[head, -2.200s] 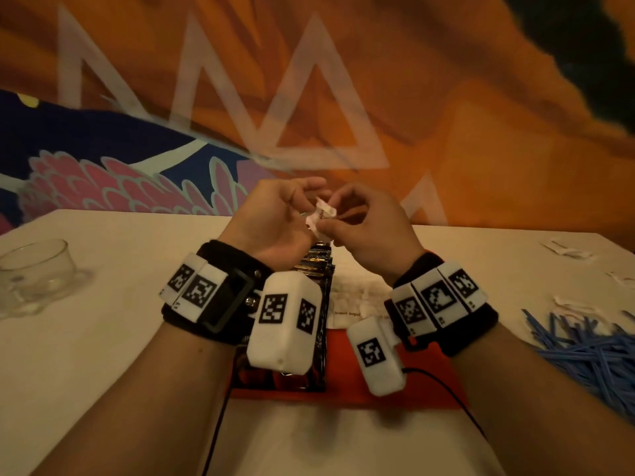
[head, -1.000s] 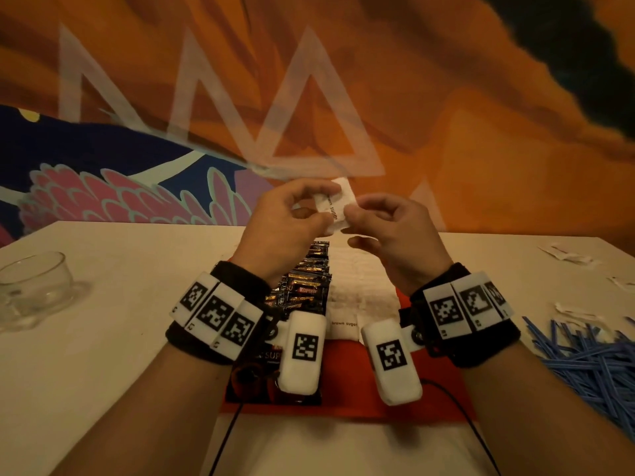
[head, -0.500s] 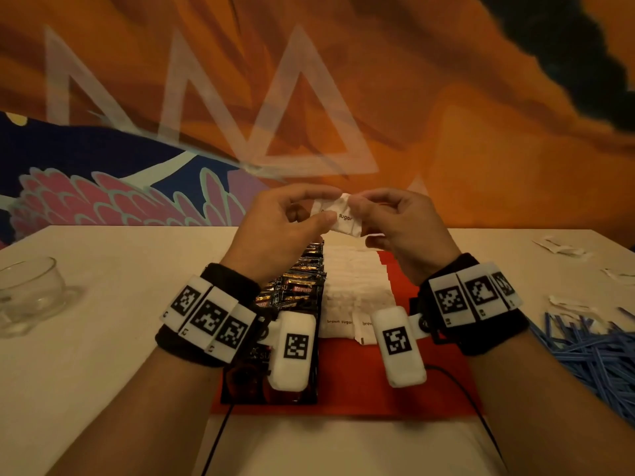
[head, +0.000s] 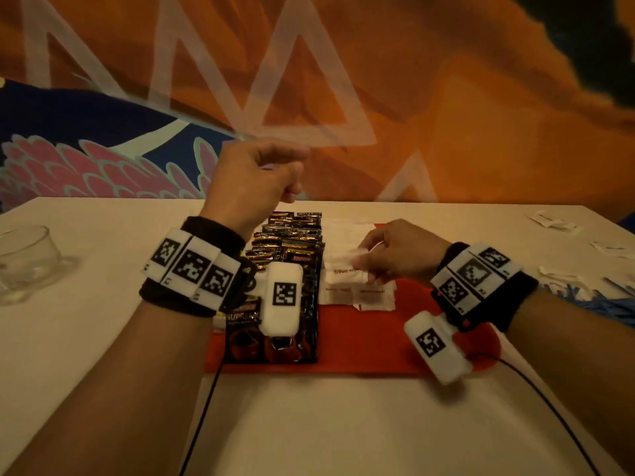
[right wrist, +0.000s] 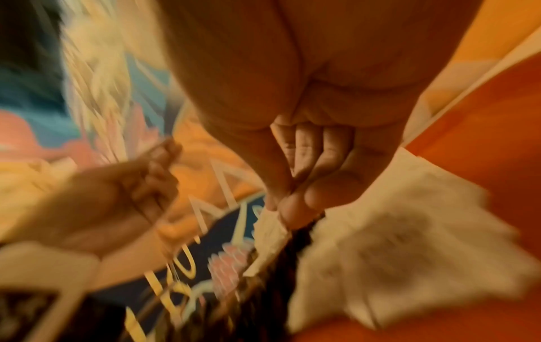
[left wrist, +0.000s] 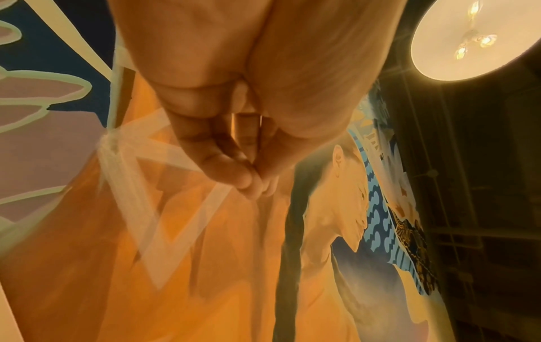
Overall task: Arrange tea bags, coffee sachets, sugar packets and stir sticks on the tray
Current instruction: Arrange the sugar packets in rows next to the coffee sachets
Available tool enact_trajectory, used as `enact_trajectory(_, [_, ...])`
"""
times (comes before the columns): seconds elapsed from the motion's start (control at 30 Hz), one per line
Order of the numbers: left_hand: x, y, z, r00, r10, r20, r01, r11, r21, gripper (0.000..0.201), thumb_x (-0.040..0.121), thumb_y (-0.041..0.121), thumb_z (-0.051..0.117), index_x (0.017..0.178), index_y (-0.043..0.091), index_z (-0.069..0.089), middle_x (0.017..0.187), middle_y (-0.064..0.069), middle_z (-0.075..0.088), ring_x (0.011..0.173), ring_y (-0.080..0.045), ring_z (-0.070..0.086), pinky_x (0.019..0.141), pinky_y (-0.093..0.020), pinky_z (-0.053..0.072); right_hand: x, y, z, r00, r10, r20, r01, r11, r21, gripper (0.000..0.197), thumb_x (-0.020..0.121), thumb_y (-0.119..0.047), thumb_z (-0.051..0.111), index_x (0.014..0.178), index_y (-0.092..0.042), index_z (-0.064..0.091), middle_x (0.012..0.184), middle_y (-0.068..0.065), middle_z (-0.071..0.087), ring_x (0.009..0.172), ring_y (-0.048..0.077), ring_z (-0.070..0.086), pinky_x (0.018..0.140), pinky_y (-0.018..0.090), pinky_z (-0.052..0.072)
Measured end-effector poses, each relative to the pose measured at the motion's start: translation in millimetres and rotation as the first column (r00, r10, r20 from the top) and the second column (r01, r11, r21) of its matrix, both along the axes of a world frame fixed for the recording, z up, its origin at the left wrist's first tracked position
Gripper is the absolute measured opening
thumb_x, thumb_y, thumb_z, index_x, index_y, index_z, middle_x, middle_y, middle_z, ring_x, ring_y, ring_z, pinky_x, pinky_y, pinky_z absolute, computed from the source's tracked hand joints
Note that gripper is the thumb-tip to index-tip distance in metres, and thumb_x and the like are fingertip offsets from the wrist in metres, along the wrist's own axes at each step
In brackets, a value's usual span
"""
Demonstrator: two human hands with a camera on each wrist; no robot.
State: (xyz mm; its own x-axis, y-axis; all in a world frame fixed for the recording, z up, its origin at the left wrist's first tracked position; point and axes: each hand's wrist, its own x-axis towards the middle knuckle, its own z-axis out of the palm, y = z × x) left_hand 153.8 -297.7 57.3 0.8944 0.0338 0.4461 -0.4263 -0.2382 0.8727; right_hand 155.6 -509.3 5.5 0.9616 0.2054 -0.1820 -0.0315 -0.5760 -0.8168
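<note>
A red tray (head: 360, 352) lies in front of me on the white table. Dark coffee sachets (head: 295, 242) fill its left column and white sugar packets (head: 343, 235) overlap in a row beside them. My right hand (head: 360, 261) is low over that row and pinches one white sugar packet (head: 345, 261); the right wrist view shows the packet (right wrist: 272, 231) hanging from the right hand (right wrist: 281, 208), blurred. My left hand (head: 292, 180) is raised above the sachets with fingers curled. In the left wrist view the left hand (left wrist: 254, 185) has thumb and fingertips pressed together, and nothing shows between them.
A heap of blue stir sticks (head: 584, 300) lies at the right edge. Loose white packets (head: 553, 223) are scattered at the far right. A glass cup (head: 24, 255) stands at the left. A black cable (head: 549, 407) trails from the right wrist across the near table.
Both hands held one packet up in the air. Now the left hand has let go and stays raised, while the right hand has carried the packet down to the sugar row.
</note>
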Motion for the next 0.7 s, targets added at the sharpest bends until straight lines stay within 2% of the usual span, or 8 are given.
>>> enact_trajectory(0.1, [-3,0,3,1.0,-0.021,-0.001,0.021,1.0,-0.002,0.023,0.094,0.003,0.06,0.095,0.023,0.072,0.099,-0.002,0.073,0.064,-0.01,0.061,0.058,-0.022,0.053,-4,3,-9,0.996,0.033,-0.087,-0.043,0.992,-0.119,0.019,0.089,-0.013,0.071,0.1,0.002,0.066,0.066,0.007,0.07,0.054,0.009,0.065,0.055,0.021,0.055])
enact_trajectory(0.23, [-5,1,4,1.0,-0.024,0.001,0.024,1.0,0.01,0.022,0.096,0.006,0.059,0.098,0.024,0.072,0.101,0.0,0.073,0.065,-0.013,0.06,0.058,-0.023,0.052,-5,12,-13,0.987,0.037,-0.157,-0.058,0.989,-0.135,0.018,0.09,-0.01,0.069,0.102,0.003,0.064,0.064,0.007,0.07,0.056,0.011,0.067,0.055,0.022,0.056])
enact_trajectory(0.33, [-7,0,6,0.999,-0.037,0.005,0.037,0.999,-0.001,0.021,0.096,0.006,0.059,0.098,0.022,0.072,0.102,-0.002,0.073,0.066,-0.015,0.058,0.057,-0.024,0.052,-5,19,-16,0.985,0.024,-0.171,-0.052,0.986,-0.16,0.013,0.091,-0.011,0.068,0.096,0.0,0.062,0.064,0.006,0.071,0.06,0.013,0.068,0.056,0.023,0.057])
enact_trajectory(0.43, [-9,1,7,0.999,-0.048,0.003,0.048,0.999,-0.015,0.021,0.097,0.008,0.059,0.096,0.024,0.072,0.1,-0.002,0.073,0.065,-0.014,0.058,0.058,-0.026,0.051,-5,25,-17,0.986,0.001,-0.167,-0.035,0.979,-0.202,0.012,0.092,-0.013,0.068,0.092,-0.004,0.059,0.069,0.009,0.073,0.063,0.016,0.07,0.065,0.028,0.059])
enact_trajectory(0.5, [-9,2,8,0.999,-0.045,0.0,0.045,0.999,-0.022,0.02,0.097,0.01,0.06,0.095,0.026,0.072,0.099,0.0,0.073,0.065,-0.013,0.058,0.058,-0.025,0.052,-6,27,-17,0.993,0.015,-0.121,-0.056,0.936,-0.349,0.016,0.092,-0.02,0.067,0.095,-0.004,0.063,0.08,0.009,0.076,0.07,0.017,0.071,0.073,0.031,0.058])
enact_trajectory(0.6, [-9,4,10,0.999,-0.042,-0.002,0.042,0.998,-0.042,0.018,0.096,0.012,0.061,0.095,0.026,0.072,0.099,0.002,0.072,0.064,-0.01,0.059,0.058,-0.024,0.052,-9,30,-13,0.998,0.061,-0.03,-0.067,0.827,-0.558,0.029,0.09,-0.032,0.068,0.099,-0.004,0.068,0.088,0.008,0.076,0.072,0.015,0.067,0.067,0.03,0.054])
enact_trajectory(0.7, [-8,5,11,0.999,-0.033,0.008,0.033,0.999,-0.04,0.018,0.096,0.013,0.061,0.094,0.028,0.071,0.099,0.003,0.072,0.063,-0.009,0.059,0.06,-0.025,0.053,-12,32,-9,0.988,0.123,0.091,-0.034,0.755,-0.655,0.029,0.082,-0.036,0.075,0.095,-0.013,0.062,0.092,0.003,0.069,0.081,0.018,0.062,0.061,0.03,0.048])
